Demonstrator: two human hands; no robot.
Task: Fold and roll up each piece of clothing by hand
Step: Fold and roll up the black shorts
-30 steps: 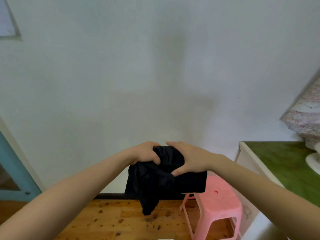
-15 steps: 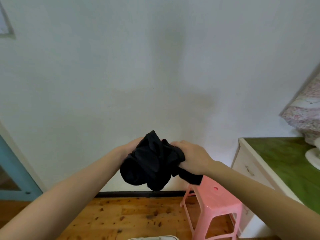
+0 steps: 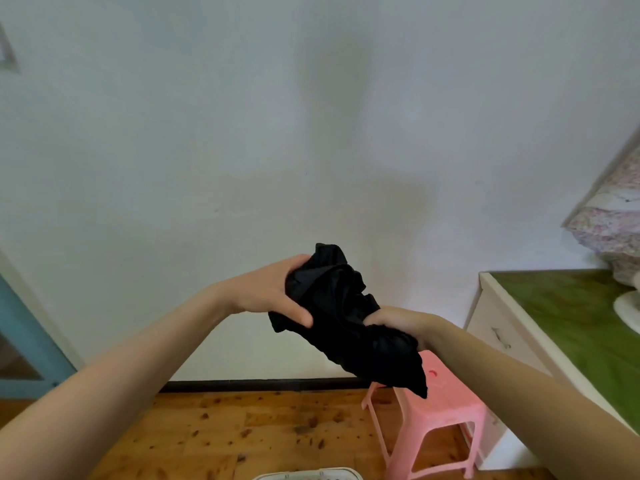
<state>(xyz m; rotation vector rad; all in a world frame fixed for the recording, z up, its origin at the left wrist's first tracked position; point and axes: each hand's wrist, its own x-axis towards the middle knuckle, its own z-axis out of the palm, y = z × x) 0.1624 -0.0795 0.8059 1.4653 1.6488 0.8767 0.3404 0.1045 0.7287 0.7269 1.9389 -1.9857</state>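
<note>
The left thumb (image 3: 300,315) was pressed across the front of a black garment (image 3: 349,322), with the remaining fingers wrapped behind the cloth and mostly hidden; the left hand (image 3: 273,289) was therefore closed on the upper end of the bundle. The right hand (image 3: 398,322) was closed around the lower part of the same bundle, its fingers curled into the fabric so that only the knuckles and the back of the hand showed. The garment was held in the air between the two hands, bunched into a rough, wrinkled roll that ran from 11 o'clock at the left hand down to 5 o'clock past the right hand, where a loose tail hung free. Both bare forearms extended from the bottom corners of the view toward the centre. A pink plastic stool (image 3: 446,407) stood on the wooden floor (image 3: 225,434) at 5 o'clock from the garment, partly covered by the hanging tail. A white cabinet (image 3: 498,337) with a green top stood at 3 o'clock, just beside the stool, and a flowered cloth bundle (image 3: 613,230) rested at its far end. A plain white wall (image 3: 277,133) filled the background. The rim of a pale basket (image 3: 304,474) showed at 6 o'clock, at the bottom edge.
</note>
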